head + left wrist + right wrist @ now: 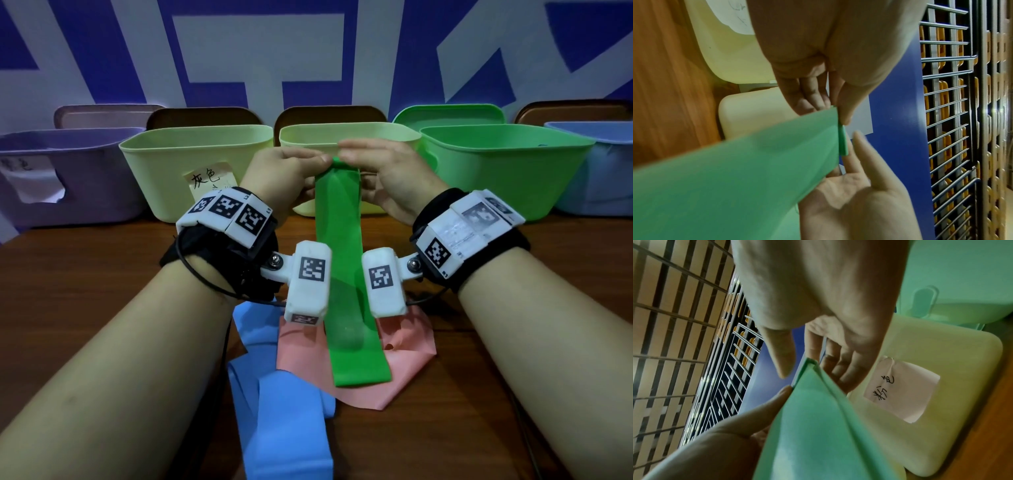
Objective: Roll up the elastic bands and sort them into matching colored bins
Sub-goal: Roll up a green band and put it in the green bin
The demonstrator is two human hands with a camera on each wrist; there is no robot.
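Green band [342, 260] pinched at its top edge.
Left hand [281, 171] and right hand [387, 171] both pinch it above the table [85, 274].

Wooden table [513, 359]; blue-and-white wall [260, 51] behind; brown lids [329, 114] leaning against wall.

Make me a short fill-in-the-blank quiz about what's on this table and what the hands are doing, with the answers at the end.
1. Both hands, the left hand and the right hand, pinch the top end of the ____ band.
2. The lower end of that band lies on the ____ band.
3. The blue band lies on the wooden ____.
4. Left of the two yellow bins stands a ____ bin.

Answers: green; pink; table; purple
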